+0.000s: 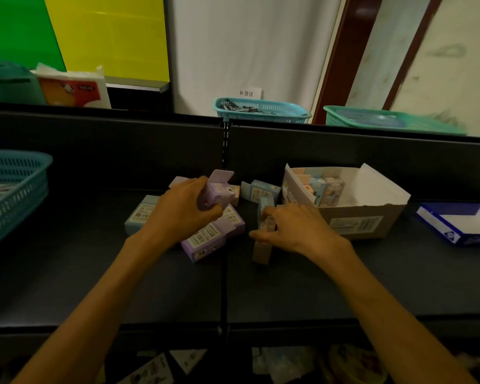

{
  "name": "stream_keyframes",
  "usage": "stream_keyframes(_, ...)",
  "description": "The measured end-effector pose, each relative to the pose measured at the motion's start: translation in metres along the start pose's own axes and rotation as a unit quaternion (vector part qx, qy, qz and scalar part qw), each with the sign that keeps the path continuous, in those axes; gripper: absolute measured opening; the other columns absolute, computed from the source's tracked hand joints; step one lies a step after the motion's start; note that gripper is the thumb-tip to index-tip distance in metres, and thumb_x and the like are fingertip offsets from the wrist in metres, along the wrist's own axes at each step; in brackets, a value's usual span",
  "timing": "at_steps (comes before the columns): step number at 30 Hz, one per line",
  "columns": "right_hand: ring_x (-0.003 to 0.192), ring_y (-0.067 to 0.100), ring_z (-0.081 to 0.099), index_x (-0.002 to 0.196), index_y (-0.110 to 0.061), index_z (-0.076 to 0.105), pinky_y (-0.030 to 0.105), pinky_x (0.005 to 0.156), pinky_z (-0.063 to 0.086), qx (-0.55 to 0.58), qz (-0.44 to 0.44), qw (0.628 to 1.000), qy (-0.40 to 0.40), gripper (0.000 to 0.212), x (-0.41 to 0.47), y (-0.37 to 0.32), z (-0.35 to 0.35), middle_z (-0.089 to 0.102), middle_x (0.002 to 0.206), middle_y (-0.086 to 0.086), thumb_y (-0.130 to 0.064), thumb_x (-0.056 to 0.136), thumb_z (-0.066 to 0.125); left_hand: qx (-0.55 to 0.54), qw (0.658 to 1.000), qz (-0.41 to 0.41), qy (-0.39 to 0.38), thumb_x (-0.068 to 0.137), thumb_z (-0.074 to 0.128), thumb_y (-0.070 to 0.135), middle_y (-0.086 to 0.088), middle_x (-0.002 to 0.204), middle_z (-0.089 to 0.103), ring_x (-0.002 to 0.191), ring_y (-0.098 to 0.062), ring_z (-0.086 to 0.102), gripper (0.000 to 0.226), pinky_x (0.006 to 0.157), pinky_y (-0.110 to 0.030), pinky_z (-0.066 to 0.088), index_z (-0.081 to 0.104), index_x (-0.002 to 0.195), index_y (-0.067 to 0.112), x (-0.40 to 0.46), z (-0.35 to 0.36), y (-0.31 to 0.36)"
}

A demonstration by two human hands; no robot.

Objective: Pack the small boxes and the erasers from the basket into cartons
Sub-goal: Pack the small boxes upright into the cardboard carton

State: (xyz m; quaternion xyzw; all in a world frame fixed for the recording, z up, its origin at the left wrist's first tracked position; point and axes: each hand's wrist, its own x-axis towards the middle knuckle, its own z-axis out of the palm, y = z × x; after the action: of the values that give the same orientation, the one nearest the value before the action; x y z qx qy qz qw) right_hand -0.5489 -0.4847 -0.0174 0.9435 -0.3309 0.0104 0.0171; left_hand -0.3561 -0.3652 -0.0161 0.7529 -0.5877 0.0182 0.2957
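Note:
My left hand [182, 210] grips an open purple small box [218, 194], its flap raised, above the dark shelf. Under it lies a second purple box [212, 238] flat on the shelf, and a pale blue box [140, 213] sits to the left. My right hand [294, 228] pinches a small blue-and-pink item [265, 217] standing on a tan box [262, 252]. Another open blue box [259, 191] lies behind. The cardboard carton [363, 220] at the right holds several small boxes upright along its left side.
A teal basket [11, 189] stands at the far left of the shelf. A blue and white tissue box [455, 223] lies at the right. Behind the back ledge sit a teal basket [261, 109] of small dark items and a green basket [394, 120].

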Motion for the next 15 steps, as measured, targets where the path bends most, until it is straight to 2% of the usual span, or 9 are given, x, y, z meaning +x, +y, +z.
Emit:
stream_keyframes(5,0.120,0.026,0.047,0.128,-0.043,0.039,0.041,0.092,0.043,0.074,-0.011,0.995,-0.061,0.046,-0.005,0.006,0.007,0.045,0.138,0.006,-0.062,0.087,0.049,-0.044,0.999,0.010,0.004,0.082,0.066,0.038,0.008,0.093,0.055,0.078,-0.003,0.052,0.029,0.063,-0.012,0.037,0.054,0.103,0.021,-0.008,0.002,0.001)
stream_keyframes(8,0.114,0.022,0.052,0.118,-0.045,0.041,0.037,0.085,0.053,0.166,-0.028,0.982,-0.085,0.035,-0.012,0.012,0.006,0.048,0.134,0.002,-0.048,0.087,0.058,-0.060,0.998,0.015,0.011,0.081,0.067,0.035,0.012,0.087,0.051,0.075,0.001,0.050,0.024,0.061,-0.012,0.035,0.052,0.096,0.024,-0.010,0.002,0.003)
stream_keyframes(11,0.097,0.010,0.057,0.112,-0.044,0.041,0.023,0.073,0.054,0.248,-0.039,0.965,-0.075,0.035,-0.018,0.018,0.005,0.053,0.118,-0.006,-0.030,0.089,0.063,-0.076,0.997,0.020,0.013,0.080,0.067,0.035,0.012,0.088,0.052,0.077,-0.001,0.052,0.025,0.064,-0.014,0.039,0.051,0.097,0.025,-0.008,0.004,0.003)
stream_keyframes(15,0.100,0.010,0.059,0.111,-0.035,0.039,0.033,0.083,0.055,0.300,-0.029,0.953,-0.025,0.039,-0.022,0.028,-0.005,0.055,0.118,-0.003,-0.028,0.085,0.067,-0.094,0.995,0.027,0.030,0.081,0.067,0.033,0.017,0.088,0.049,0.076,0.003,0.051,0.027,0.063,-0.012,0.039,0.052,0.102,0.023,-0.001,0.004,0.007)
